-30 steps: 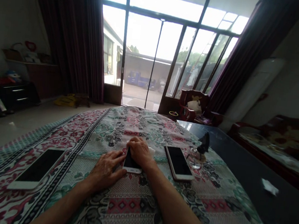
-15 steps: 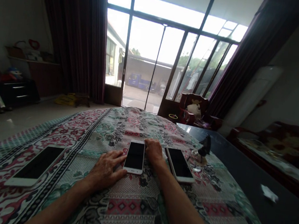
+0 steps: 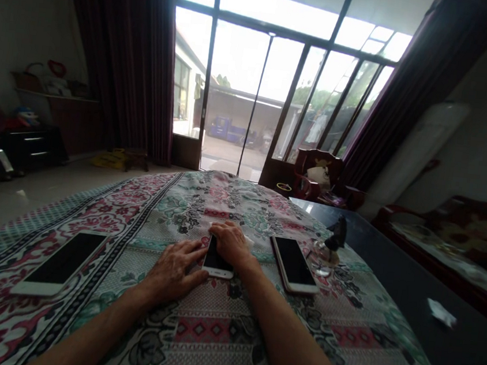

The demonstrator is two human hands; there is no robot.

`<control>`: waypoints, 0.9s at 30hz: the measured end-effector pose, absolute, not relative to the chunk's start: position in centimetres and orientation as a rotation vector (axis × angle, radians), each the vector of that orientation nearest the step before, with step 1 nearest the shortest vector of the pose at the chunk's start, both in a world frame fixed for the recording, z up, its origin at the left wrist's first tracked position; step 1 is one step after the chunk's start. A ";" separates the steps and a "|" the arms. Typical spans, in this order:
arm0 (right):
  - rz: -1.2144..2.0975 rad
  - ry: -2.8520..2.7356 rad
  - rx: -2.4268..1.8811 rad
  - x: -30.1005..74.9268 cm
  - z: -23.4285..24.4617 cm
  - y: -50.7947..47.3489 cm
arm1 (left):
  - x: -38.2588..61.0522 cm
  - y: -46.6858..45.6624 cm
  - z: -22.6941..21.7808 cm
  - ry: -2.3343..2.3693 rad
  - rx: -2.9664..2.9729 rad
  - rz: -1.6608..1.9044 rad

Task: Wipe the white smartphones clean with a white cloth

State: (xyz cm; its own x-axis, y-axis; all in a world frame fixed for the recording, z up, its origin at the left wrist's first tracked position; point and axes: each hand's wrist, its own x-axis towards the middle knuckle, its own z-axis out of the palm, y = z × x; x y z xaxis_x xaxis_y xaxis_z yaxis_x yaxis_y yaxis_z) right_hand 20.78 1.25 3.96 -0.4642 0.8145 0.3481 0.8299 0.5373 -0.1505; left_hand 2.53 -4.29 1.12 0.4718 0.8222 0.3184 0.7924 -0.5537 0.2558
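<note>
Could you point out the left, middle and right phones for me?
Left phone (image 3: pixel 61 264): head view, middle of its dark screen.
Middle phone (image 3: pixel 216 261): head view, uncovered lower part of its screen.
Right phone (image 3: pixel 295 262): head view, middle of its dark screen.

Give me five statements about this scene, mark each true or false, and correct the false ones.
1. The right hand covers part of the middle phone. True.
2. The left hand is at that phone's left edge. True.
3. The left phone stands upright. False: it lies flat.
4. The right phone shows a dark screen. True.
5. The white scrap lies on the patterned cloth. False: it is on the dark tabletop.
</note>
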 end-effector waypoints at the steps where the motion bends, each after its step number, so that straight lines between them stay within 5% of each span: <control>1: -0.057 -2.396 -1.372 21.0 4.0 1.3 | 2.5 -4.3 1.1 1.451 2.630 0.626; 10: -0.076 -2.164 -1.689 23.7 4.2 2.2 | 2.5 -4.2 0.9 1.435 2.628 0.657; 27: -0.042 -2.184 -1.485 24.3 2.8 0.2 | 2.6 -4.1 0.9 1.462 2.619 0.635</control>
State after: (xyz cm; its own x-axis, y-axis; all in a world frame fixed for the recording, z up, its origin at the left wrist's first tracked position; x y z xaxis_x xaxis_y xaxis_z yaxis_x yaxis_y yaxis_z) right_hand 24.28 0.22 2.81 -0.2839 0.8652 0.4132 0.8806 0.4058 -0.2447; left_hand 2.59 -4.14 0.92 0.4602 0.8293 0.3170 0.7979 -0.5429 0.2620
